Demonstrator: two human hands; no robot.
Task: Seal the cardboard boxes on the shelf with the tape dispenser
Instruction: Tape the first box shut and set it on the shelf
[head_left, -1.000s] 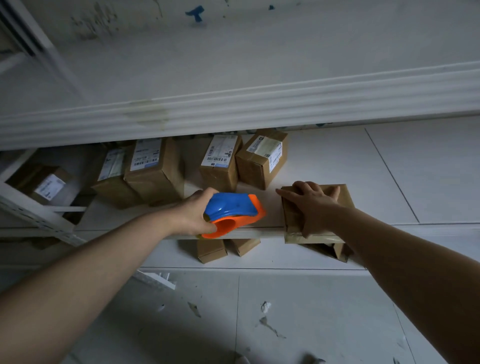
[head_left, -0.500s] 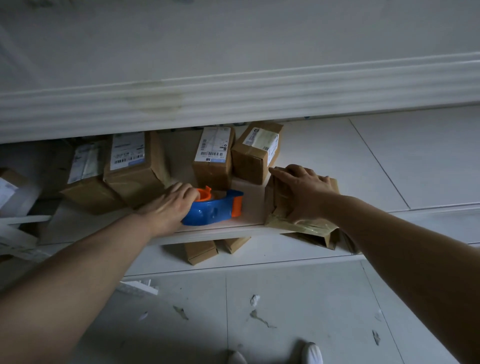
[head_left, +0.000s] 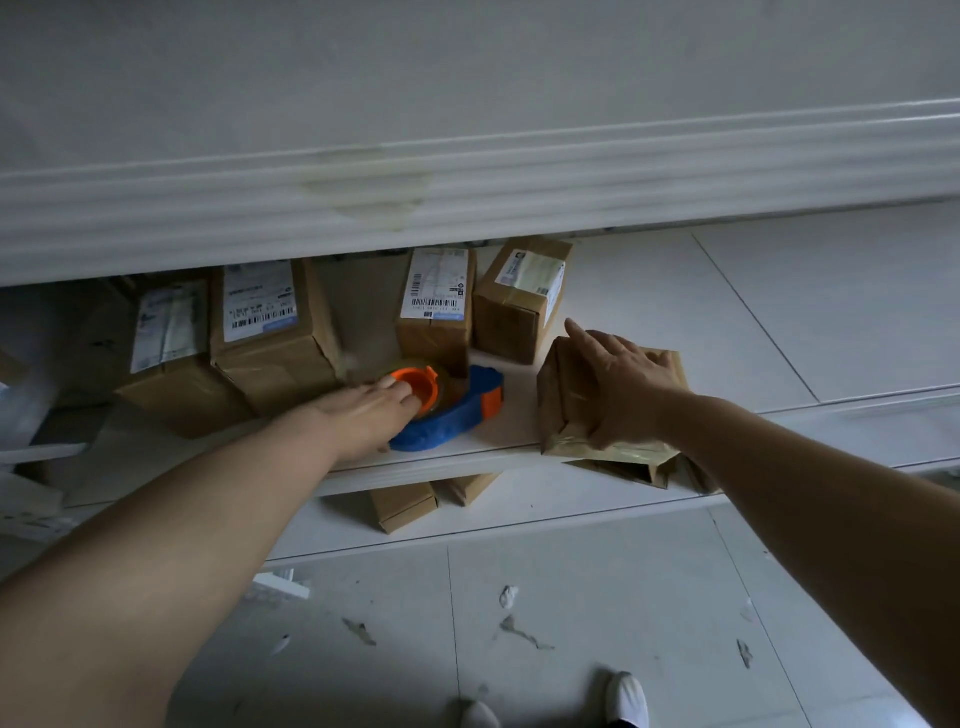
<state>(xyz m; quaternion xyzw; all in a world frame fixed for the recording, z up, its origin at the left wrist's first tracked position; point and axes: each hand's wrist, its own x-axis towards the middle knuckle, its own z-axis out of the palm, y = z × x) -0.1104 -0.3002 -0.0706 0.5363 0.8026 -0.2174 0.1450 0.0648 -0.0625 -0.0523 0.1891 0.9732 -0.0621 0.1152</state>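
Stained white tile floor (head_left: 623, 597), dim light.

At my left hand (head_left: 363, 415) I see the blue and orange tape dispenser (head_left: 452, 415) as smooth moulded plastic with a dull sheen. Under my right hand (head_left: 623, 384) the flat brown cardboard box (head_left: 566, 395) looks matt and creased, with glossy clear tape (head_left: 613, 452) wrinkled along its near edge. Beyond my left hand a large brown cardboard box (head_left: 280, 374) carries a white paper label (head_left: 260, 306), and the white shelf board (head_left: 519, 421) between my hands looks smooth and matt.
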